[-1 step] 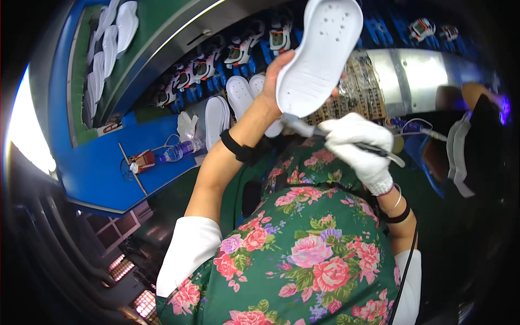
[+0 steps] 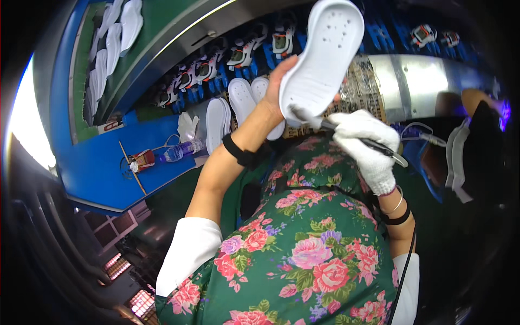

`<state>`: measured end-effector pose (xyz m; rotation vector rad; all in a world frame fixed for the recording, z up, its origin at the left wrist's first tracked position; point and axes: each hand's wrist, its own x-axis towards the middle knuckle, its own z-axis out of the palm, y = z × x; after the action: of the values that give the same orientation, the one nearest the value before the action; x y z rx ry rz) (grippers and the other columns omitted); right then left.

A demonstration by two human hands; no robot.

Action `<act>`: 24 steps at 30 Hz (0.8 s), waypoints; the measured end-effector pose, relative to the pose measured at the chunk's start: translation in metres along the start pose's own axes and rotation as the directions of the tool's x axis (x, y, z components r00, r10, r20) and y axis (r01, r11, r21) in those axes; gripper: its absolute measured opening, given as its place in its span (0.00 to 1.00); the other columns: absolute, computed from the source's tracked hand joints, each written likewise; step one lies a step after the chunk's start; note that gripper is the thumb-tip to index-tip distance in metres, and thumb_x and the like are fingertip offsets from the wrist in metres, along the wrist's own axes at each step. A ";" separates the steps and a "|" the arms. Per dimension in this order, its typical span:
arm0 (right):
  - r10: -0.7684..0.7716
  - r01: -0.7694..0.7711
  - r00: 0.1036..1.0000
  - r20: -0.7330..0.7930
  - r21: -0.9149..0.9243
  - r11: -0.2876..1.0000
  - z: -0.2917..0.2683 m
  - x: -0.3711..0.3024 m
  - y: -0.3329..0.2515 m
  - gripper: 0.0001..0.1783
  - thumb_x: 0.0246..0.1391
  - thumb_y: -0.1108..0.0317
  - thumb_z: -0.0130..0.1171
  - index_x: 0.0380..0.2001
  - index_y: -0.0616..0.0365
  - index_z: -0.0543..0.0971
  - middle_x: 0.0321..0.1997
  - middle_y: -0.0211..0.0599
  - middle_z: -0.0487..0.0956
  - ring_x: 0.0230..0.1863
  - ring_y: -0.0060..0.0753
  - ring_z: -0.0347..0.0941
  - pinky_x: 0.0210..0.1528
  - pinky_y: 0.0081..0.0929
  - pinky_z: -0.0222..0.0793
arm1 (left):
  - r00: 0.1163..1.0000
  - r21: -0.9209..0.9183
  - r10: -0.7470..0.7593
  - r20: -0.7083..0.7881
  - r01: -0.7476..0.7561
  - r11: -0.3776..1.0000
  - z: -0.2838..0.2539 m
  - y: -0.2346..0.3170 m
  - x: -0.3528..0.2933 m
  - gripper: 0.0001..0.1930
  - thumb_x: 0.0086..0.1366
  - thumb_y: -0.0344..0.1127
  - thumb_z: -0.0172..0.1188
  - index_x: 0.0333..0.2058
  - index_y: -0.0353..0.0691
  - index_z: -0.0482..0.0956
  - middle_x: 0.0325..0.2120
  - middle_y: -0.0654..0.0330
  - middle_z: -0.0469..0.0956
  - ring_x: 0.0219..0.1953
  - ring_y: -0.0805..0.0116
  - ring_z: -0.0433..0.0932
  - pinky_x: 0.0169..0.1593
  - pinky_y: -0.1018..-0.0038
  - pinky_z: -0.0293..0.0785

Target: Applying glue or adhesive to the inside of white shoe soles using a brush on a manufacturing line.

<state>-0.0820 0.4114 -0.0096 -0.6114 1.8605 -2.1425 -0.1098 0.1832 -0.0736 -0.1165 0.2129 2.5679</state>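
My bare left hand (image 2: 276,89) is closed round the side of a white shoe sole (image 2: 327,54), which it holds up and tilted. A group of small holes shows in the wider far end of the sole. In my right hand (image 2: 368,146), which wears a white knitted glove, is a brush (image 2: 324,123) with a dark handle. Its blurred bristles lie on the inner face of the sole at the near, heel end. The curved tail of the handle sticks out past my palm.
More white soles (image 2: 242,100) lie beyond my left forearm. A line of part-made shoes (image 2: 238,55) stands on blue supports behind. On the blue tabletop (image 2: 103,179) at left are a water bottle (image 2: 179,151), a spare glove (image 2: 187,127) and a small red container (image 2: 143,160) with a stick.
The brush has moved from the heel rim onto the inner face of the sole. The sole has shifted slightly, and my right hand has moved a little to the right.
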 end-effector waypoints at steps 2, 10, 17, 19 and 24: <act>-0.188 0.204 0.979 0.080 -0.391 0.897 -0.012 0.025 -0.004 0.11 0.44 0.81 0.71 0.35 0.60 0.87 0.40 0.42 0.87 0.37 0.36 0.82 0.42 0.29 0.77 | 0.966 -0.206 0.069 -0.248 -0.122 0.971 0.010 -0.013 -0.004 0.43 0.67 0.65 0.48 0.69 0.37 0.60 0.59 0.35 0.70 0.55 0.34 0.76 0.56 0.43 0.75; -0.301 0.366 0.925 0.234 -0.329 0.870 -0.009 0.052 -0.030 0.09 0.44 0.79 0.70 0.32 0.60 0.87 0.39 0.42 0.87 0.39 0.36 0.83 0.43 0.30 0.77 | 0.943 -0.146 0.240 -0.233 -0.278 0.950 0.019 -0.025 -0.056 0.47 0.65 0.69 0.49 0.72 0.41 0.54 0.65 0.34 0.63 0.62 0.35 0.70 0.59 0.43 0.75; 0.053 -0.048 0.991 -0.124 0.044 0.998 -0.019 0.036 -0.022 0.08 0.44 0.86 0.64 0.31 0.67 0.85 0.43 0.53 0.85 0.44 0.39 0.82 0.53 0.31 0.77 | 0.816 0.437 0.461 0.348 -0.576 0.691 0.087 0.089 -0.091 0.62 0.54 0.76 0.61 0.72 0.35 0.48 0.62 0.26 0.57 0.51 0.35 0.75 0.50 0.48 0.81; 0.107 -0.101 0.984 -0.140 0.047 0.994 -0.012 0.037 -0.009 0.08 0.46 0.85 0.66 0.32 0.67 0.86 0.43 0.51 0.85 0.44 0.35 0.82 0.52 0.29 0.77 | 0.811 0.100 0.494 0.314 -0.545 0.832 0.104 0.133 -0.076 0.55 0.61 0.72 0.57 0.71 0.34 0.50 0.66 0.29 0.51 0.57 0.38 0.68 0.61 0.47 0.73; 0.161 -0.162 0.987 0.014 0.027 0.986 0.003 0.028 0.018 0.07 0.49 0.80 0.69 0.35 0.65 0.87 0.43 0.45 0.87 0.44 0.31 0.83 0.50 0.25 0.78 | 0.581 0.038 0.811 0.060 -0.814 0.580 0.084 0.207 -0.061 0.48 0.72 0.65 0.42 0.71 0.28 0.39 0.71 0.36 0.45 0.74 0.39 0.45 0.76 0.50 0.48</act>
<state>-0.1075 0.3936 -0.0222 -0.4493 1.8045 -2.0532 -0.1734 -0.0063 0.0433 0.0845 0.4102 3.4948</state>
